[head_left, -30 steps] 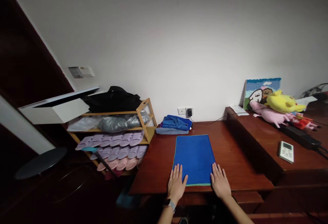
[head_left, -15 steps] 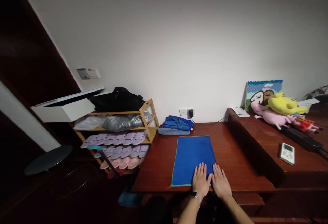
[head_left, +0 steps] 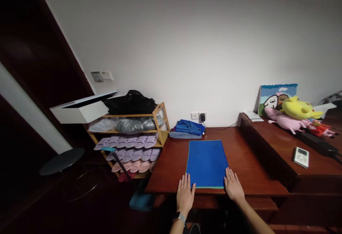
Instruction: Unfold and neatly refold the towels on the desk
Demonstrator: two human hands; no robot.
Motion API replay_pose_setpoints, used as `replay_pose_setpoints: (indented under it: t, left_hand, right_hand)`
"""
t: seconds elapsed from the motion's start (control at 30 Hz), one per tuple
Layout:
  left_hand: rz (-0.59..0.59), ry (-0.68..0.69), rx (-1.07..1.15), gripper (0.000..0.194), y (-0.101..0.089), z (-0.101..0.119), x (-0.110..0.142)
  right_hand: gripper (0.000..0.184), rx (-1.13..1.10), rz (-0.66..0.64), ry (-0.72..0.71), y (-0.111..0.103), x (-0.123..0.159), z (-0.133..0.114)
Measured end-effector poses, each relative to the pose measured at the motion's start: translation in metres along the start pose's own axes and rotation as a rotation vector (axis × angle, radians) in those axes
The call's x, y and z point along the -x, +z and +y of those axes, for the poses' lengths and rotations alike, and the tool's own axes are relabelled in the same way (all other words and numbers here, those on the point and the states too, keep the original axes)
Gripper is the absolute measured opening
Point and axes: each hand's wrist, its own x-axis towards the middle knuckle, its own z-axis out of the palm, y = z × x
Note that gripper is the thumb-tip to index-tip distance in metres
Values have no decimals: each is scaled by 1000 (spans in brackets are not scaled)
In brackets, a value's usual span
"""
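A blue cloth (head_left: 207, 164) with a green stitched edge lies spread flat on the reddish-brown wooden table (head_left: 247, 162). At its near left corner rests my left hand (head_left: 185, 193), flat with fingers stretched out, a watch on the wrist. My right hand (head_left: 234, 186) lies flat over the cloth's right edge near the front, fingers extended. Neither hand grips anything. Behind the cloth, against the wall, a folded pile of blue cloths (head_left: 188, 128) sits on the table.
To the left stands a wooden shoe rack (head_left: 159, 123) with purple and pink slippers, topped by a black bag (head_left: 130, 103) and a white box (head_left: 80, 114). A raised cabinet on the right holds plush toys (head_left: 300, 109) and a white remote-like device (head_left: 301, 157). A charger (head_left: 202, 117) is plugged into the wall.
My left hand has moved left across the cloth, from beside my right hand to the near left corner. My right hand stays at the right edge. The view has shifted slightly.
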Motion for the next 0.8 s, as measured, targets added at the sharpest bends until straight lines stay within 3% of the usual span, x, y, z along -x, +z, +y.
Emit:
replay_pose_setpoints:
  t: [0.23,0.43,0.63,0.8]
  left_hand:
    - [-82,22,56,68,-9,2,-3]
    - [-320,-57,285,64,-15,-10,-18]
    - [-386,-96,298,63,-15,-14,-25]
    - [-431,-128,280,59,-35,-6,-36]
  right_hand:
    - [68,26,-9,10,-7,3,-2]
    - [67,34,-8,-1,-9,4,-1]
    - [67,26,10,-7,-3,1,1]
    - [66,2,13,-4,-3,-1,2]
